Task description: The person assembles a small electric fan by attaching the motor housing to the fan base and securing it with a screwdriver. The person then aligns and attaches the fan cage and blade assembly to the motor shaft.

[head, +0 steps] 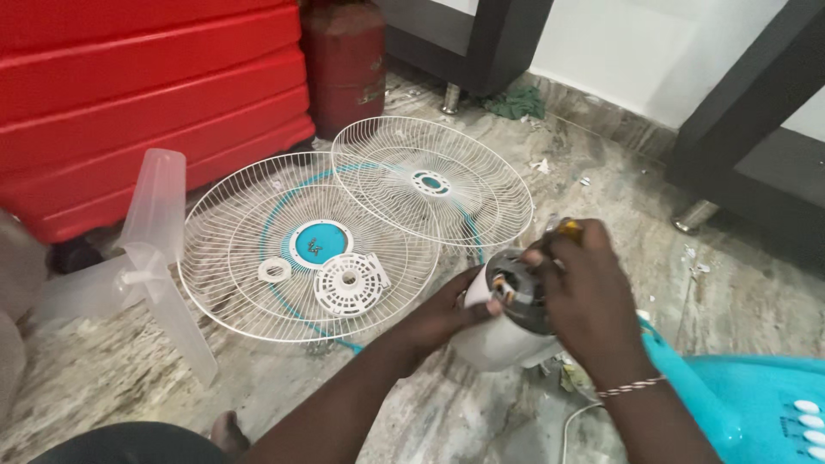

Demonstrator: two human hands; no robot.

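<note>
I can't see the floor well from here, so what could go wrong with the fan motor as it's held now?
The motor housing is propped on the floor, steadied only by the left hand; it could tip while the right hand works the yellow-handled tool. The small ring and round cover lie loose on the grille and could get knocked away.

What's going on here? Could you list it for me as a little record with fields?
place: marble floor
left hand: steadies the white fan motor
right hand: on top of the motor, gripping a yellow-handled tool
grilles: two wire fan guards lying flat, overlapping
on front guard: round vented cover, small ring
left of guards: clear fan blade
lower right: turquoise fan base
behind: red suitcase
</note>
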